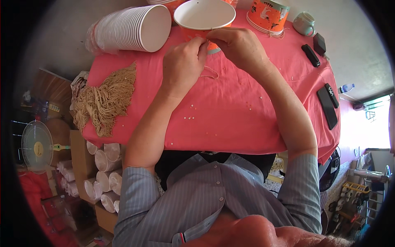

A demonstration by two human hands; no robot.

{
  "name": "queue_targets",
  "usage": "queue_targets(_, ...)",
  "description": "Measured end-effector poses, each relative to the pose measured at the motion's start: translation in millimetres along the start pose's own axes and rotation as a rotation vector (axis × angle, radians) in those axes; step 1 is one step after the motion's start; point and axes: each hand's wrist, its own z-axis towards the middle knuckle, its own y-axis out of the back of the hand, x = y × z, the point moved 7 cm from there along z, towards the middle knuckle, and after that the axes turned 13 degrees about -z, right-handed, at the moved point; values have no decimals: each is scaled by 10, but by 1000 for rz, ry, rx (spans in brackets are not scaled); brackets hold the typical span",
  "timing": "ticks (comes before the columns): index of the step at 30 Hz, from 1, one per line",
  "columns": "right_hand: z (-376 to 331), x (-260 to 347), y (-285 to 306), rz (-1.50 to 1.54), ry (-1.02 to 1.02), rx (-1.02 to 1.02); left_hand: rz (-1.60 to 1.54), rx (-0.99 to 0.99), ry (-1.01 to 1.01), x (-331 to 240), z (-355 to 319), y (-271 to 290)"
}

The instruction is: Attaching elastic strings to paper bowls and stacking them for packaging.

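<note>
Hands: two, both the person's own, meeting at the far middle of the table (pixel 230 119), which is draped in a pink cloth.
Left hand (pixel 183 66): fingers curled and pressed together, pinching a thin cord (pixel 210 74) whose loop lies on the cloth just beneath it.
Right hand (pixel 238 45): fingertips pinched at the near rim of the paper bowl (pixel 204 15), touching the left hand.
Paper bowl: one, orange outside, white inside, upright at the far edge, directly beyond both hands and in contact with the fingertips.
Stack of white bowls (pixel 131 28): one long stack lying on its side at the far left corner; count too dense to tell.
Orange printed stack (pixel 268 15): one, upright at the far edge, right of the bowl.
Bundle of tan cords (pixel 106 99): one heap along the left edge.
Dark flat devices (pixel 327 107): four along the right edge.
Pale cup (pixel 304 22): one, far right corner.
Small white beads (pixel 189 118): scattered over the cloth.
</note>
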Motion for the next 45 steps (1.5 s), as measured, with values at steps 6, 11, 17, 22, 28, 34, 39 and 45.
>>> queue_targets(6, 1, 6, -42, -52, 44, 49, -51, -64, -14, 11, -5, 24)
queue_targets(11, 21, -6, -62, -6, 75, 70, -35, -81, 14, 67, 15, 25)
queue_targets(17, 3, -41, -107, 11, 21, 101, -145, -107, 3, 129, 13, -9)
queue_targets(22, 8, -114, -148, 2, 53, 82, -386, -52, 188, 190, 26, -57)
queue_targets(28, 6, 16, -143, -6, 57, 130, -777, 142, 555, 530, -27, -236)
queue_targets(34, -39, -54, -196, 15, 22, 112, -928, 192, 650, 578, -62, -330)
queue_targets(39, -45, -82, -241, 2, 25, 131, -998, 235, 699, 606, -108, -362)
queue_targets(45, -46, -114, -241, 55, -22, 191, -1058, 338, 761, 597, -153, -425)
